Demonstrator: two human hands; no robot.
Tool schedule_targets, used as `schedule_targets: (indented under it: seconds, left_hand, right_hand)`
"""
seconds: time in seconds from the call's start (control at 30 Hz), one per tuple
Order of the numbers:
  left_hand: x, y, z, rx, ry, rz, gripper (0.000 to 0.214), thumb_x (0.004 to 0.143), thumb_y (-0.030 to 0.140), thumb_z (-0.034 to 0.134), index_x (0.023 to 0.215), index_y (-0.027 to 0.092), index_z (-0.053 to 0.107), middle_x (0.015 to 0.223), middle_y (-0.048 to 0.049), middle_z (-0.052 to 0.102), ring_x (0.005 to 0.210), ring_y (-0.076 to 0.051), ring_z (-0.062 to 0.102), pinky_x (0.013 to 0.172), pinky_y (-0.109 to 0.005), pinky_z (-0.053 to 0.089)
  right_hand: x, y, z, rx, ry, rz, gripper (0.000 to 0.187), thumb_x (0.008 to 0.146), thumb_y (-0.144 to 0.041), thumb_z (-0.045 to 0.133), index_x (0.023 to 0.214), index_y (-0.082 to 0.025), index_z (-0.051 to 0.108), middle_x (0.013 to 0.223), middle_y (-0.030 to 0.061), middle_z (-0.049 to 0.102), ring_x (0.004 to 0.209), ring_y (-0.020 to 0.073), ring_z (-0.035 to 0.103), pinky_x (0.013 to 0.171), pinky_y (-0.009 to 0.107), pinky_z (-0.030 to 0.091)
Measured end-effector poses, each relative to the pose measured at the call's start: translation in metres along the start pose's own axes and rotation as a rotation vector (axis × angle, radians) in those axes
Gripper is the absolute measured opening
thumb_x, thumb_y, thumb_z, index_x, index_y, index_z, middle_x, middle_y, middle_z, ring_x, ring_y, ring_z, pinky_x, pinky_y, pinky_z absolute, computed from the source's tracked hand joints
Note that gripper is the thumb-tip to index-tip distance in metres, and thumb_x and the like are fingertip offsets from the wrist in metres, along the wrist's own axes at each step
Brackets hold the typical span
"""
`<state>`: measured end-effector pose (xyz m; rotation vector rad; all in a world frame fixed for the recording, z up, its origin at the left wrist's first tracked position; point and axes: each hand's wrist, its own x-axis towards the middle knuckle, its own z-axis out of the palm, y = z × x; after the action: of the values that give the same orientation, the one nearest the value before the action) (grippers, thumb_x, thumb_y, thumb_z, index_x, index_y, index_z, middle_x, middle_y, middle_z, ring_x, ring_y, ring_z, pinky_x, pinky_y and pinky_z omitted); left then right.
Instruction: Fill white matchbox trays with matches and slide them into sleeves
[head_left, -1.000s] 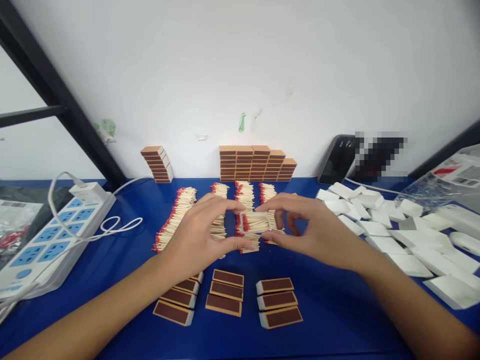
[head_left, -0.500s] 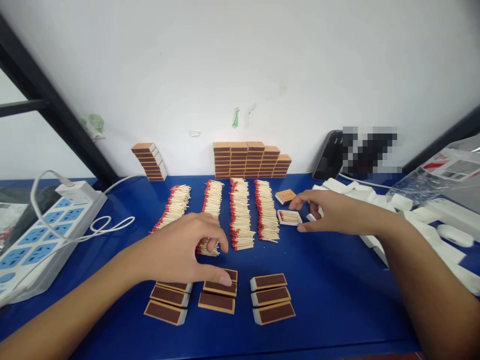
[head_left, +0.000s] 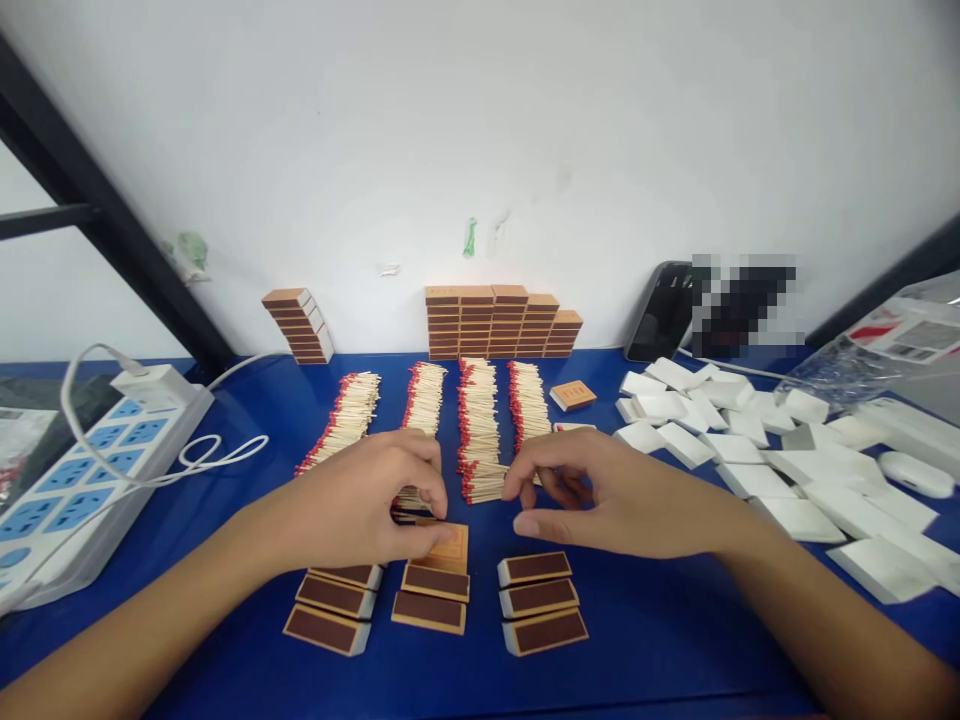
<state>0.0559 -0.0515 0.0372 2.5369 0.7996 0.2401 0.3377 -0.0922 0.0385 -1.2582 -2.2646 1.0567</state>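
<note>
Over the blue table, the left hand has its thumb on a matchbox just under its fingertips; whether that grip is closed is hidden. The right hand, loosely open, hangs to its right. Picking up seems in hand, calling for a firm edge pinch.

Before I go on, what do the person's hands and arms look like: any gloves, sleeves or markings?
The left hand and right hand are bare; no gloves or rings show. Both forearms are uncovered, with no sleeve, watch or clear marking in view.
</note>
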Motion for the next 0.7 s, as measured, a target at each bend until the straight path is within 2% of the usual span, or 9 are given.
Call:
schedule_targets:
  seconds: [0.07,0.2,0.27,0.4,0.5,0.6,0.7]
  left_hand:
    - [0.0,0.0,-0.001,0.011,-0.003,-0.014,0.012,0.081,0.035,0.085,0.081,0.025,0.078,0.084,0.0002,0.067,0.079,-0.017,0.063,0.067,-0.029,0.046]
    - [-0.001,0.001,-0.002,0.048,-0.032,-0.021,0.025,0.074,0.043,0.092,0.087,0.025,0.081,0.081,0.0004,0.066,0.074,-0.017,0.062,0.062,-0.029,0.044]
    - [-0.001,0.0,-0.004,0.043,-0.029,-0.012,0.023,0.077,0.042,0.091,0.087,0.024,0.08,0.08,0.0005,0.066,0.074,-0.016,0.062,0.062,-0.028,0.043]
    - [-0.002,-0.009,-0.013,0.061,0.03,0.017,0.004,0.088,0.027,0.079,0.086,0.024,0.077,0.082,0.0009,0.069,0.076,-0.015,0.062,0.065,-0.027,0.043]
    - [-0.003,-0.017,-0.021,0.08,0.045,0.017,0.008,0.086,0.018,0.075,0.086,0.024,0.078,0.077,0.0026,0.067,0.066,-0.012,0.056,0.059,-0.027,0.04]
    - [-0.006,-0.021,-0.024,0.055,0.0,-0.016,0.003,0.083,0.02,0.078,0.082,0.023,0.077,0.073,0.0042,0.066,0.06,-0.011,0.053,0.055,-0.026,0.037]
    - [-0.007,-0.021,-0.023,0.043,-0.036,-0.04,0.01,0.076,0.023,0.085,0.081,0.023,0.076,0.075,0.0044,0.069,0.063,-0.011,0.056,0.057,-0.026,0.038]
  right_hand:
    - [0.004,0.003,0.005,0.018,0.05,-0.012,0.021,0.095,-0.043,0.072,0.098,-0.023,0.078,0.075,-0.0012,0.067,0.063,0.0129,0.053,0.056,0.026,0.041]
    - [0.009,0.008,0.011,0.047,0.064,-0.02,0.019,0.097,-0.039,0.069,0.096,-0.021,0.077,0.07,-0.0018,0.064,0.059,0.0122,0.05,0.053,0.026,0.037]
    - [0.011,0.008,0.014,0.026,0.088,-0.039,0.018,0.097,-0.038,0.07,0.096,-0.021,0.077,0.071,-0.0018,0.064,0.059,0.0121,0.051,0.054,0.026,0.037]
    - [0.019,0.001,0.021,-0.082,0.153,-0.096,0.013,0.096,-0.033,0.07,0.096,-0.022,0.077,0.071,-0.0022,0.065,0.062,0.012,0.053,0.058,0.027,0.038]
    - [0.028,-0.011,0.027,-0.204,0.05,-0.138,0.01,0.092,-0.031,0.075,0.093,-0.021,0.076,0.075,-0.0019,0.066,0.068,0.0129,0.056,0.062,0.027,0.037]
    - [0.036,-0.021,0.031,-0.277,-0.066,-0.144,0.02,0.086,-0.037,0.083,0.093,-0.021,0.074,0.084,-0.0007,0.069,0.074,0.014,0.057,0.061,0.028,0.034]
    - [0.039,-0.027,0.035,-0.291,-0.079,-0.102,0.029,0.083,-0.044,0.086,0.091,-0.02,0.072,0.085,-0.0004,0.069,0.07,0.0134,0.055,0.058,0.028,0.031]
